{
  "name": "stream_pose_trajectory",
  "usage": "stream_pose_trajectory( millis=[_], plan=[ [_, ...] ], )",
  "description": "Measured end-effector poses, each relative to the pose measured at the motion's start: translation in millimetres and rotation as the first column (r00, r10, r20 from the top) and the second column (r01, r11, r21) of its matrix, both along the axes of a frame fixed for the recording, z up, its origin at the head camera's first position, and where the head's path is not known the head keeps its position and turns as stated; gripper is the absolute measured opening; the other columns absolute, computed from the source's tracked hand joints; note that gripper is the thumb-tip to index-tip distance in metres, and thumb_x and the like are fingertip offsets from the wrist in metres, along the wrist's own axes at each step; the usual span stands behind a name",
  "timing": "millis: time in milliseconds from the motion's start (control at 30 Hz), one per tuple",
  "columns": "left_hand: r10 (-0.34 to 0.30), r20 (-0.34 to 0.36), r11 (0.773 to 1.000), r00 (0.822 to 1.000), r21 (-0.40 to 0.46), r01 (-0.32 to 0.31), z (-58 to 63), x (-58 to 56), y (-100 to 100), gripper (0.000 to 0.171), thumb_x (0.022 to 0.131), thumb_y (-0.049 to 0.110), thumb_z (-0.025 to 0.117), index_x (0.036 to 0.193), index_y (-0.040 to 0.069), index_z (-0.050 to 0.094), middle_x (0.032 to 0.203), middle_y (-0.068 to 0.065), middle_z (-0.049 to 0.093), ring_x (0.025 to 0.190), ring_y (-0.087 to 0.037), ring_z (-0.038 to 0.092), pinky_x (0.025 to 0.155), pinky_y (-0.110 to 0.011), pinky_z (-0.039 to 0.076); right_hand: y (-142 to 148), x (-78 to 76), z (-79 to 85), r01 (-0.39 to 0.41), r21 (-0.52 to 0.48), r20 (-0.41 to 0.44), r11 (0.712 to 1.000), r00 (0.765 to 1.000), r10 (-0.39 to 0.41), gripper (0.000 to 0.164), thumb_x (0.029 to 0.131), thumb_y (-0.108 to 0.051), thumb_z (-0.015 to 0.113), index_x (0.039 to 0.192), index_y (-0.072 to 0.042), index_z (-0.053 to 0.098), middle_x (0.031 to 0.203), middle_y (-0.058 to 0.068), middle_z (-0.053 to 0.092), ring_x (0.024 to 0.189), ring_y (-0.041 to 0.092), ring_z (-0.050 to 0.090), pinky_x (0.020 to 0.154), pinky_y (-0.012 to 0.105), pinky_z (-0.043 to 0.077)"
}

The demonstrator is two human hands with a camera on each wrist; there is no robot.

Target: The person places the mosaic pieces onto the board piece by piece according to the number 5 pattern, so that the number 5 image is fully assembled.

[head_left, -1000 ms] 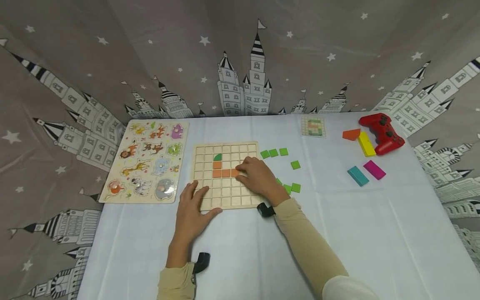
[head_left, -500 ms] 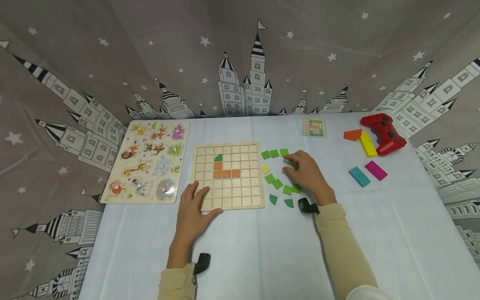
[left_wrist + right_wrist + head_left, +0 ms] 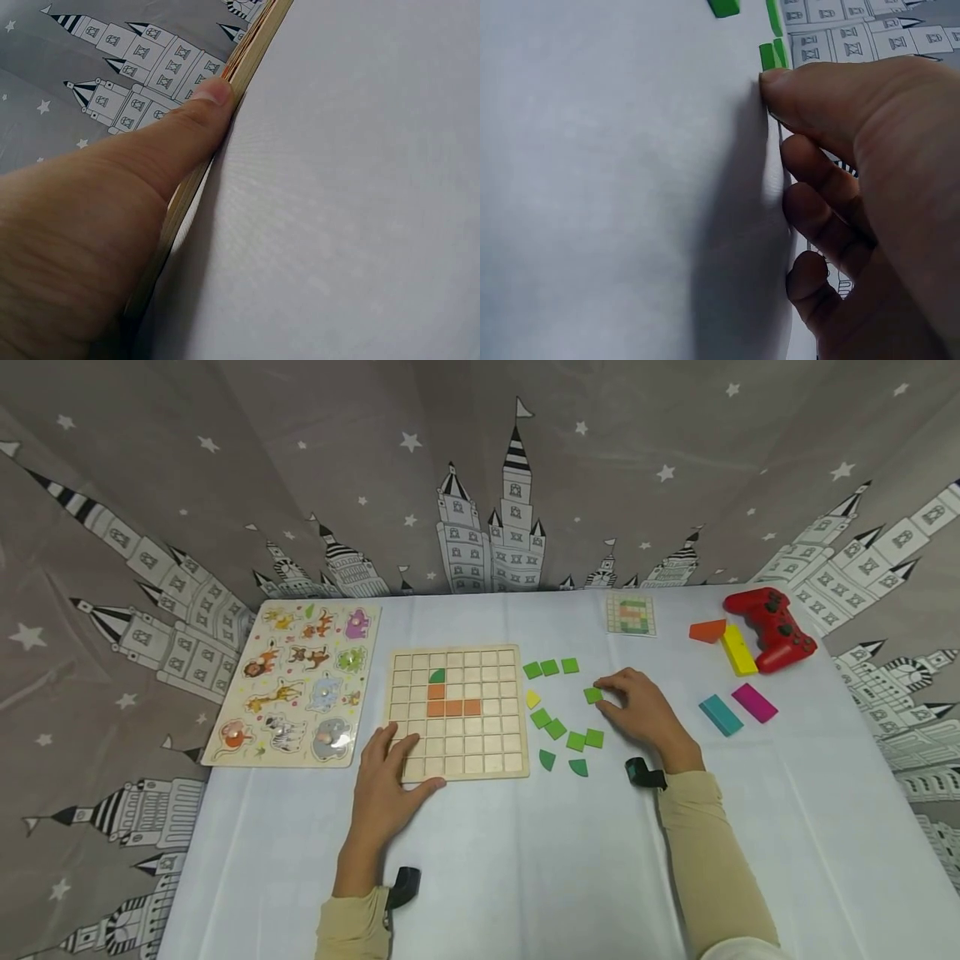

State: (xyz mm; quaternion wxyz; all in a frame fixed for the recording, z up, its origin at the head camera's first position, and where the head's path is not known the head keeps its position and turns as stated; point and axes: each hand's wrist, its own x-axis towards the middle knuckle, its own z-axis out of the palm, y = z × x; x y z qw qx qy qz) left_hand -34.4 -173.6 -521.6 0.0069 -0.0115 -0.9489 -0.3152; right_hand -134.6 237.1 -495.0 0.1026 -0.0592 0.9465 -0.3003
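A wooden grid board point(image 3: 467, 745) lies on the table; on it are a dark green quarter-circle tile point(image 3: 437, 677) and several orange square tiles point(image 3: 453, 708) in an L. My left hand point(image 3: 382, 789) rests at the board's near left corner, fingers spread on its left side and thumb along the front edge. In the left wrist view the thumb point(image 3: 202, 112) presses that edge. To the right of the board, my right hand point(image 3: 641, 710) pinches a green square tile point(image 3: 592, 695) between thumb and forefinger. The right wrist view shows the thumb tip at a green tile point(image 3: 766, 57).
Loose green square tiles point(image 3: 550, 667), a yellow tile point(image 3: 532, 698) and two dark green quarter-circles point(image 3: 578, 767) lie right of the board. A pattern card point(image 3: 631, 614), a red game controller point(image 3: 771, 631) and coloured blocks point(image 3: 738, 650) are farther right. An animal puzzle point(image 3: 300, 685) lies left.
My right hand has left an orange tile in the board's row, moved right to the loose tiles, and taken hold of a green square tile. The left hand has stayed in place.
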Motion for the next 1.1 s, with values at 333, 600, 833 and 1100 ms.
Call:
stream_pose_trajectory(
  millis=[333, 600, 833, 1100],
  plan=[
    [-0.005, 0.002, 1.0, 1.0, -0.012, 0.005, -0.9, 0.0, -1, 0.086, 0.073, 0.051, 0.089, 0.144, 0.014, 0.056, 0.165, -0.015, 0.03, 0.157, -0.04, 0.016, 0.12, -0.068, 0.026, -3, 3.3, -0.8, 0.007, 0.079, 0.007, 0.997, 1.0, -0.008, 0.038, 0.097, -0.027, 0.071, 0.128, -0.008, 0.065, 0.122, 0.012, 0.061, 0.116, 0.03, 0.053, 0.111, 0.052, 0.045],
    [-0.002, 0.009, 1.0, 1.0, -0.005, 0.002, 0.3, 0.2, 1, 0.086, 0.073, 0.049, 0.089, 0.144, 0.014, 0.055, 0.165, -0.015, 0.029, 0.158, -0.04, 0.015, 0.121, -0.066, 0.025, -31, -3.0, 7.8, -0.008, 0.028, -0.096, 1.0, 0.995, 0.011, 0.038, 0.096, -0.031, 0.071, 0.126, -0.008, 0.067, 0.116, 0.009, 0.062, 0.11, 0.027, 0.056, 0.103, 0.048, 0.048],
    [-0.001, 0.014, 1.0, 1.0, 0.002, 0.001, 0.6, 0.9, 1, 0.086, 0.073, 0.049, 0.089, 0.144, 0.014, 0.056, 0.165, -0.015, 0.029, 0.158, -0.039, 0.014, 0.122, -0.066, 0.024, -83, -20.8, 14.2, -0.107, 0.004, -0.138, 0.994, 0.985, 0.107, 0.04, 0.096, -0.035, 0.071, 0.126, -0.008, 0.068, 0.113, 0.007, 0.062, 0.106, 0.024, 0.057, 0.097, 0.043, 0.051],
    [-0.002, 0.015, 1.0, 1.0, -0.004, 0.002, -0.1, 0.6, 0, 0.086, 0.074, 0.049, 0.089, 0.144, 0.014, 0.056, 0.166, -0.015, 0.029, 0.158, -0.039, 0.014, 0.121, -0.066, 0.026, -144, -39.6, 9.4, -0.238, -0.007, -0.179, 0.971, 0.956, 0.233, 0.038, 0.097, -0.039, 0.069, 0.124, -0.011, 0.07, 0.113, 0.004, 0.063, 0.105, 0.021, 0.059, 0.095, 0.04, 0.053]
  ],
)
